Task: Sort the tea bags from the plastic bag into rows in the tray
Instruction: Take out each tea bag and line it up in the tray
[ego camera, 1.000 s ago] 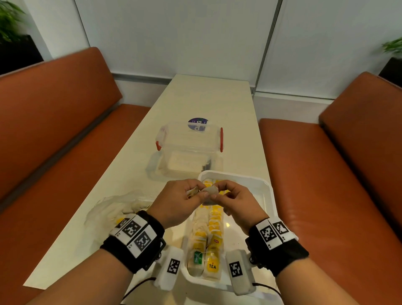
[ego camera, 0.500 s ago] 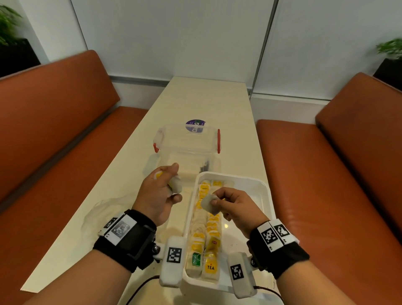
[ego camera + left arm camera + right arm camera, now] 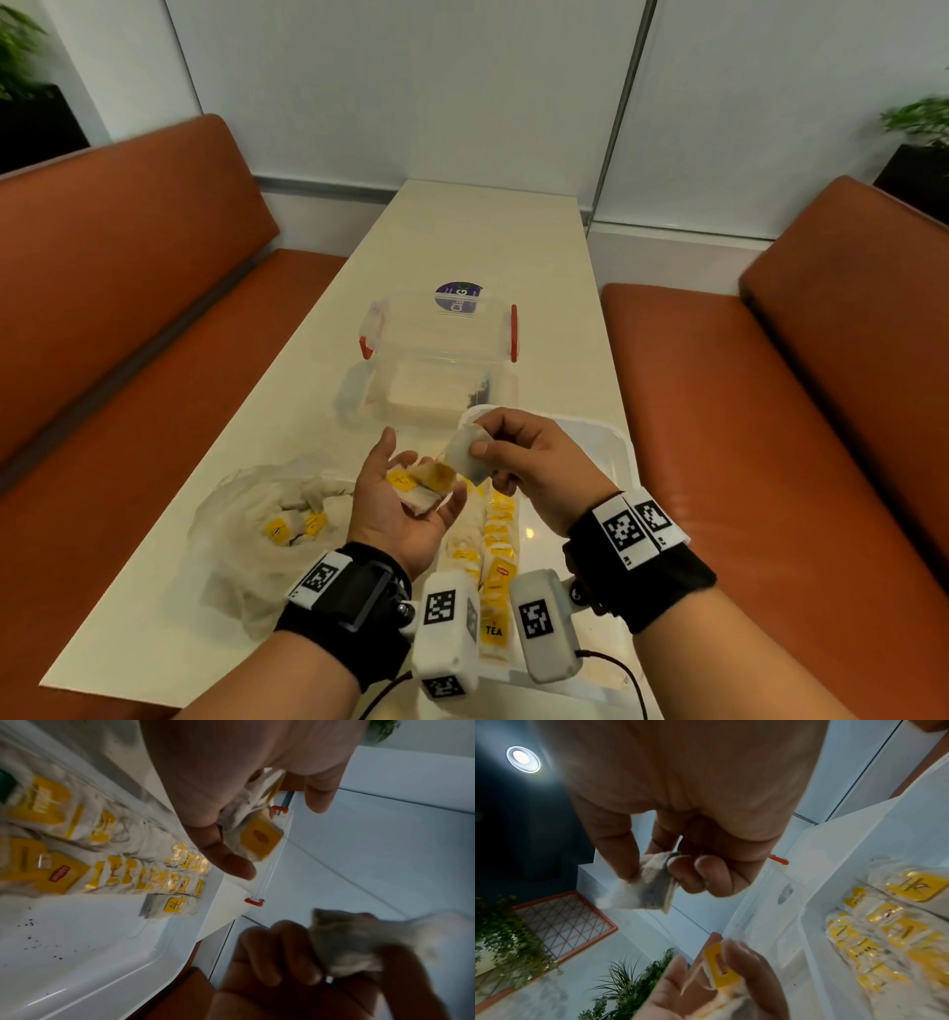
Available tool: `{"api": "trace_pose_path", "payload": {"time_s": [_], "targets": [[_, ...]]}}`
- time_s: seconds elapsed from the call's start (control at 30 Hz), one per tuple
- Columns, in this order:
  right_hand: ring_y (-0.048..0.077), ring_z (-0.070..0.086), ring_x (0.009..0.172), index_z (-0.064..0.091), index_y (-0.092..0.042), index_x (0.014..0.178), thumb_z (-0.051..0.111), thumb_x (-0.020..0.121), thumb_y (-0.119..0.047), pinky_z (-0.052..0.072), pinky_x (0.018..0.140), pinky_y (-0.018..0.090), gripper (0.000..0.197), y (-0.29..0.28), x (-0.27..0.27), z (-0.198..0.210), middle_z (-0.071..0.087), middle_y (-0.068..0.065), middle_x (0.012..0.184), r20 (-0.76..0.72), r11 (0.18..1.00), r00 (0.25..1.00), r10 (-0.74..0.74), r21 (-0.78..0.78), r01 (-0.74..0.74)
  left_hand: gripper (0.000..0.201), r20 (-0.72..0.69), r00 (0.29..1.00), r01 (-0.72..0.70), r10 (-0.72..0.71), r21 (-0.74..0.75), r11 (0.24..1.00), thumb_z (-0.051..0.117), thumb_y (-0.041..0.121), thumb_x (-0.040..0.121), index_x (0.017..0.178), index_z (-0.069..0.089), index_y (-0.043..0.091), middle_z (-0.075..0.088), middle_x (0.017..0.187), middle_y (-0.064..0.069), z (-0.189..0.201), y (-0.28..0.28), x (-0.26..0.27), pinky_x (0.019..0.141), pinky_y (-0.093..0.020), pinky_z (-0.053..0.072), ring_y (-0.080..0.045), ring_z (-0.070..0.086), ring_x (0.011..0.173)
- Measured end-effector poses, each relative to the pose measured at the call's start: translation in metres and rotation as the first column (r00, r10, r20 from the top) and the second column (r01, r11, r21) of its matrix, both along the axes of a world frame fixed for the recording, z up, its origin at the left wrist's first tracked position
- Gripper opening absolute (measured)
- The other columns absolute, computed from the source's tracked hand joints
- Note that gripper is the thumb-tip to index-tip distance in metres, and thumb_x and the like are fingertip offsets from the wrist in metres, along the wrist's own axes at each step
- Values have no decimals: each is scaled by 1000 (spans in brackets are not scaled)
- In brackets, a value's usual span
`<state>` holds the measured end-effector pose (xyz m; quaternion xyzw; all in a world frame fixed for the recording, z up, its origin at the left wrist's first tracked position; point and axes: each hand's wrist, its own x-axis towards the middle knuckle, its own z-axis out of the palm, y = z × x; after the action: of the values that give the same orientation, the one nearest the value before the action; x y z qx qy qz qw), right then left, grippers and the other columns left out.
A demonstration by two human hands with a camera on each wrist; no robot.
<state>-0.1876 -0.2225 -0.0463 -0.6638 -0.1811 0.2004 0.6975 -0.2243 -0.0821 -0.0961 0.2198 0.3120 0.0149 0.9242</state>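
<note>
My left hand (image 3: 421,473) lies palm up over the tray's left edge. It cups a small clump of tea bags (image 3: 426,480) with yellow tags, thumb curled at their side. My right hand (image 3: 475,437) hovers just right of it and pinches one white tea bag (image 3: 464,455) between thumb and fingers. In the left wrist view a yellow-tagged bag (image 3: 259,839) sits between thumb and fingers. The right wrist view has the pinched bag (image 3: 641,894) hanging below the fingers. The white tray (image 3: 616,447) holds two rows of tea bags (image 3: 493,539). A crumpled plastic bag (image 3: 246,529) with more tagged bags lies left.
A clear lidded box with red clips (image 3: 441,360) stands on the table just beyond the tray. Orange bench seats (image 3: 719,411) run along both sides of the narrow cream table (image 3: 488,241). Dark tea crumbs dot the tray's bare right half (image 3: 51,943).
The hands parted from above the tray. My left hand turned palm up with its clump of bags, and my right hand lifted its single bag up beside it.
</note>
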Motion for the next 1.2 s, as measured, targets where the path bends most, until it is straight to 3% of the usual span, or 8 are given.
{"api": "trace_pose_path", "payload": {"time_s": [0.23,0.33,0.47,0.6,0.77,0.87,1.07,1.2], "targets": [[12,38,50,62,-9,80,62,78,-12,32,48,22,4,-3,8,15,48,12,69,8,998,1000,-23,66,22,35,-10,998,70,-69,103,992,66,52,80,73,49,22,50,71,3,-12,4,0,49,-22,35,-12,46,53],[12,38,49,61,-9,80,61,76,-15,32,47,21,7,-8,12,19,49,13,71,-11,995,999,-52,88,53,36,107,972,160,-209,349,923,67,53,74,78,52,20,47,66,4,-7,12,-1,45,-21,29,-10,42,50],[13,38,49,62,-11,79,60,77,-16,32,46,20,5,-13,17,23,50,17,78,-23,991,997,-69,114,71,57,205,882,177,-424,689,702,84,51,60,99,64,16,50,67,4,6,19,1,42,-24,34,-10,43,52],[15,38,52,65,-15,78,60,78,-16,33,48,22,5,-16,20,28,54,13,73,-23,987,997,-72,140,75,40,71,822,209,-565,886,415,83,16,71,108,66,18,47,68,2,13,19,6,46,-19,37,-7,43,52],[15,39,55,68,-17,78,60,79,-17,33,49,21,8,-20,20,32,57,8,74,-20,985,997,-77,151,79,36,-66,789,180,-610,975,127,83,26,72,102,65,36,52,71,8,8,11,18,64,-18,44,-4,49,62],[14,40,56,66,-14,82,59,79,-17,34,48,19,8,-24,21,32,57,7,75,-19,983,996,-93,157,95,18,-70,804,114,-590,993,38,79,29,77,89,68,35,54,69,11,6,3,22,67,-19,44,-2,51,63],[13,42,56,66,-16,80,62,84,-11,32,49,21,8,-31,20,23,60,2,70,-35,974,983,-180,137,183,17,-23,790,73,-612,996,56,69,19,87,76,66,32,60,69,14,7,1,16,68,-20,44,0,55,67],[12,37,57,69,-11,86,58,90,-6,30,49,22,13,-31,16,4,55,3,69,-93,939,941,-325,86,333,17,191,809,13,-556,940,342,65,14,86,70,65,19,53,54,13,23,4,5,52,-12,39,0,48,49]]}}
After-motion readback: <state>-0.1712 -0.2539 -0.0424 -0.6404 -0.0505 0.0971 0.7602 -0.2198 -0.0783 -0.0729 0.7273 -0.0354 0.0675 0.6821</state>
